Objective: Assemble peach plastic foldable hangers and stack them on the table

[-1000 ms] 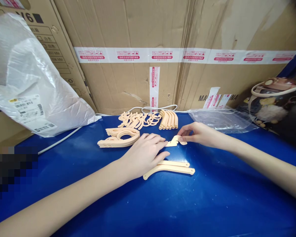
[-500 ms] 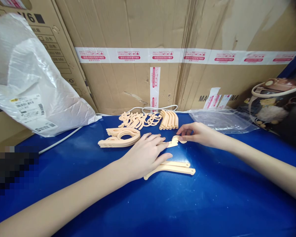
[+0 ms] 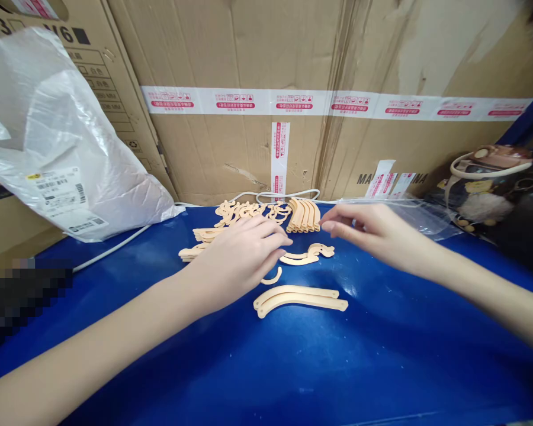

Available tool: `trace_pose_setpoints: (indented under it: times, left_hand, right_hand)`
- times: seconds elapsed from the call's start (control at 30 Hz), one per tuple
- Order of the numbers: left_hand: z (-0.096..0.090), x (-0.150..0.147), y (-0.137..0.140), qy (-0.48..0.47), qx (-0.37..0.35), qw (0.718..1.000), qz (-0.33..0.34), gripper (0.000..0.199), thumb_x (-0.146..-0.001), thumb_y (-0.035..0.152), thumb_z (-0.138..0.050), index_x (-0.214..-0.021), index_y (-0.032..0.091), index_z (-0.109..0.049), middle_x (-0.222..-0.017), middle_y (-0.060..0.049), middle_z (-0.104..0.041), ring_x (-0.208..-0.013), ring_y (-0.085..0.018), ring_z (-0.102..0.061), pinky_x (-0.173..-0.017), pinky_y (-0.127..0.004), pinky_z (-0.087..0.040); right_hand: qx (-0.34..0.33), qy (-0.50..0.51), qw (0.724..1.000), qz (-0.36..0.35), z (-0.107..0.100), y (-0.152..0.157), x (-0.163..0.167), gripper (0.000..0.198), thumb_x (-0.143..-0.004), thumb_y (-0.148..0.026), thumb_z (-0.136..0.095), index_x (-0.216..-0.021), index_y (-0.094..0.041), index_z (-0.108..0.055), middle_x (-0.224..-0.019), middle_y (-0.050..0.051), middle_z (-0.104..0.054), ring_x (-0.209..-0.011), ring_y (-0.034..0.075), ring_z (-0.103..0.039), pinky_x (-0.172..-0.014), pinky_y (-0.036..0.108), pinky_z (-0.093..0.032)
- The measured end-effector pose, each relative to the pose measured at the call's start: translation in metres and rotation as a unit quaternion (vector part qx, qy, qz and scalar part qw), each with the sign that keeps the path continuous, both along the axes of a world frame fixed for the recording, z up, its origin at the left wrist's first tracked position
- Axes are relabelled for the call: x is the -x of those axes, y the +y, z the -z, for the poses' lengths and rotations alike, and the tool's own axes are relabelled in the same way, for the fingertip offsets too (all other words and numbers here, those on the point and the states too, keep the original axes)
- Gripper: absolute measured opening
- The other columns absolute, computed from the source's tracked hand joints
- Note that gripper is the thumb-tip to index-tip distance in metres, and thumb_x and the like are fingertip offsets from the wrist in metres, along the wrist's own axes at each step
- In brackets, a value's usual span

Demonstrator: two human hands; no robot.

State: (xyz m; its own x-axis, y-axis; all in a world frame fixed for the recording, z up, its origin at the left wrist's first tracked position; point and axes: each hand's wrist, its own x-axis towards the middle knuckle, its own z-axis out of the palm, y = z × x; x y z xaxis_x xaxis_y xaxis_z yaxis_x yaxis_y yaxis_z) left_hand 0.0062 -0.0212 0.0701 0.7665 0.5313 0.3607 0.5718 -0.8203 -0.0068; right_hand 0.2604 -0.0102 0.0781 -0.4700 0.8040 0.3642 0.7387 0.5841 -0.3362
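My left hand (image 3: 244, 251) hovers over the middle of the blue table, fingers loosely stretched and gripping nothing that shows. Under it, a cream hook (image 3: 274, 278) sticks out, partly hidden. Just beyond its fingertips lies a cream hanger piece (image 3: 308, 255) with a curled end. My right hand (image 3: 359, 228) is open, its fingertips beside a row of curved cream hanger arms (image 3: 302, 214). Nearer to me, two long cream hanger arms (image 3: 302, 297) lie side by side. My left hand partly covers a stack of cream hanger pieces (image 3: 190, 253).
Cream hooks (image 3: 235, 212) lie in a heap at the back. A white plastic parcel (image 3: 84, 160) leans at left, near a white cable (image 3: 115, 247). Large cardboard boxes (image 3: 240, 53) stand behind. Clear plastic film (image 3: 420, 218) and a bag with charms (image 3: 488, 189) are at right.
Both hands have come off the curled hanger piece, which now lies uncovered. My left hand has drawn left, uncovering more of the two long arms; my right has moved up toward the row of arms.
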Motion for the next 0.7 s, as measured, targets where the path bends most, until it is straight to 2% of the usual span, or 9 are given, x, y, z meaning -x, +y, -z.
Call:
trace_pose_setpoints:
  times: [0.1, 0.2, 0.3, 0.5, 0.7]
  left_hand:
    - [0.005, 0.012, -0.004, 0.013, 0.01, 1.0, 0.013, 0.027, -0.098, 0.021, -0.039, -0.105, 0.016, -0.065, -0.101, -0.005, -0.065, -0.095, -0.021, -0.056, -0.085, -0.035, -0.042]
    - [0.017, 0.022, -0.005, 0.054, 0.022, 0.998, 0.028, 0.026, -0.097, 0.02, -0.041, -0.101, 0.017, -0.066, -0.1, -0.005, -0.066, -0.095, -0.021, -0.057, -0.084, -0.034, -0.043]
    - [0.026, 0.029, -0.006, 0.072, 0.023, 0.997, 0.03, 0.025, -0.097, 0.022, -0.042, -0.104, 0.018, -0.066, -0.103, -0.005, -0.066, -0.098, -0.021, -0.057, -0.087, -0.034, -0.043]
    - [0.036, 0.032, -0.006, 0.095, -0.027, 0.995, 0.033, 0.027, -0.097, 0.02, -0.041, -0.103, 0.015, -0.067, -0.101, -0.008, -0.067, -0.096, -0.024, -0.058, -0.085, -0.037, -0.045]
    - [0.047, 0.032, -0.001, 0.095, -0.093, 0.99, 0.054, 0.02, -0.093, 0.011, -0.047, -0.099, 0.014, -0.066, -0.096, -0.008, -0.067, -0.092, -0.023, -0.059, -0.084, -0.036, -0.045]
  right_hand:
    - [0.003, -0.036, 0.998, -0.056, 0.017, -0.009, 0.014, 0.027, -0.095, -0.041, -0.044, -0.095, -0.022, -0.064, -0.083, 0.003, -0.068, -0.073, 0.019, -0.061, -0.064, 0.029, -0.042]
    - [-0.044, -0.07, 0.993, -0.089, 0.037, -0.011, 0.018, 0.024, -0.097, -0.031, -0.041, -0.098, -0.02, -0.063, -0.09, 0.006, -0.067, -0.081, 0.02, -0.061, -0.069, 0.03, -0.043]
    - [-0.076, -0.101, 0.987, -0.1, 0.05, -0.009, 0.014, 0.027, -0.098, -0.028, -0.038, -0.097, -0.018, -0.063, -0.088, 0.007, -0.066, -0.079, 0.02, -0.06, -0.07, 0.031, -0.043]
    - [-0.059, -0.043, 0.995, -0.069, 0.057, -0.006, 0.008, 0.022, -0.096, -0.027, -0.043, -0.095, -0.018, -0.062, -0.084, 0.005, -0.066, -0.074, 0.016, -0.061, -0.065, 0.026, -0.044]
    - [-0.057, -0.032, 0.994, -0.083, 0.062, -0.005, 0.012, 0.021, -0.097, -0.026, -0.042, -0.091, -0.018, -0.062, -0.09, 0.004, -0.067, -0.078, 0.016, -0.061, -0.069, 0.026, -0.045]
